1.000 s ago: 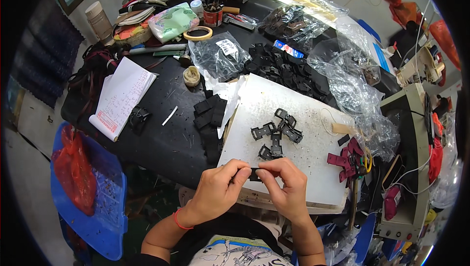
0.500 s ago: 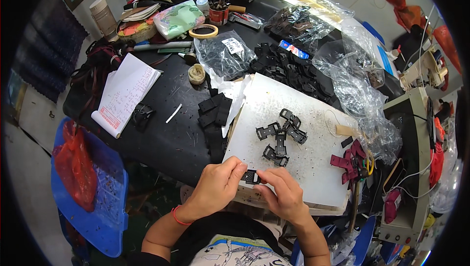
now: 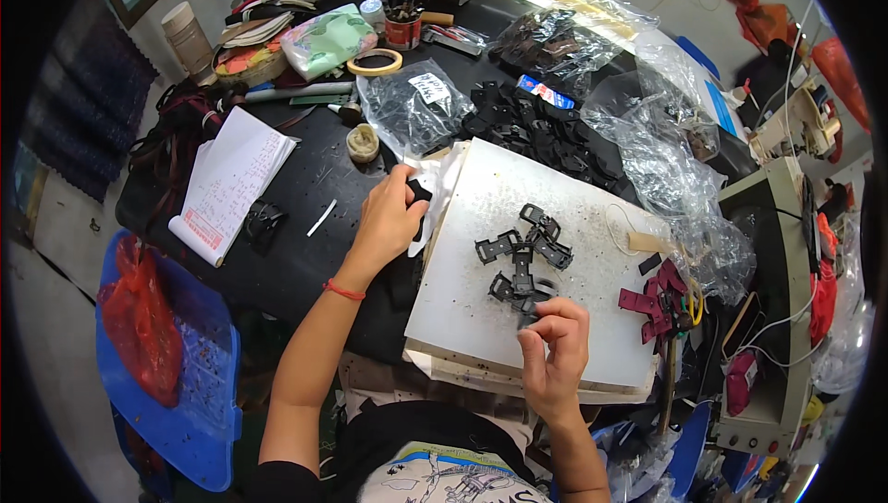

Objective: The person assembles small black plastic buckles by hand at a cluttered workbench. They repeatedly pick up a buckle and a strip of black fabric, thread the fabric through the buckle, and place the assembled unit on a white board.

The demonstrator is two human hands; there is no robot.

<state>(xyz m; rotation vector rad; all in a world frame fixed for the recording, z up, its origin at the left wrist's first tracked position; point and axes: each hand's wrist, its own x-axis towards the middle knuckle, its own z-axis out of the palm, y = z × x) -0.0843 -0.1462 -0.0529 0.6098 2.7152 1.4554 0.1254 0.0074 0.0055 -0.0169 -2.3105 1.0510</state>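
At the left edge of the white board (image 3: 444,295), my left hand (image 3: 388,216) has its fingers curled round a small black piece (image 3: 420,191), mostly hidden by the hand. My right hand (image 3: 558,355) is over the front of the board, thumb and forefinger bent toward each other at a small black plastic buckle part (image 3: 526,320), which is blurred. Just beyond its fingertips lies a loose group of several black plastic buckle parts (image 3: 523,267), some overlapping.
A heap of black pieces (image 3: 546,137) lies behind the board, beside clear plastic bags (image 3: 666,170). Maroon pieces (image 3: 655,299) hang at the right edge. A notepad (image 3: 236,174), a small round tub (image 3: 363,143) and a tape roll (image 3: 375,62) are on the left.
My hands have parted from the black buckle they held together at the board's front edge. The left has moved away to the black pieces at left; the right has shifted to the buckle group.
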